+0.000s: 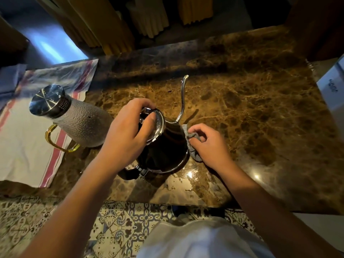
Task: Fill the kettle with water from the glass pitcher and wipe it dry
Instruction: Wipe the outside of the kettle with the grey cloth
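centrally, left hand grips the kettle lid; right hand pinches a grey cloth against the kettle's side, on the desk.

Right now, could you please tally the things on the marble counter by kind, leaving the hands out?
Kettles: 1, the black gooseneck kettle with a metal lid
Pitchers: 1, the textured glass pitcher with a yellow handle
Cloths: 2, the small grey cloth and the white towel with red stripes
Boxes: 1, the white box
Total: 5

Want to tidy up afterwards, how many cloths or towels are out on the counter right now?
2: a grey cloth in the right hand against the kettle, and a striped towel under the pitcher.
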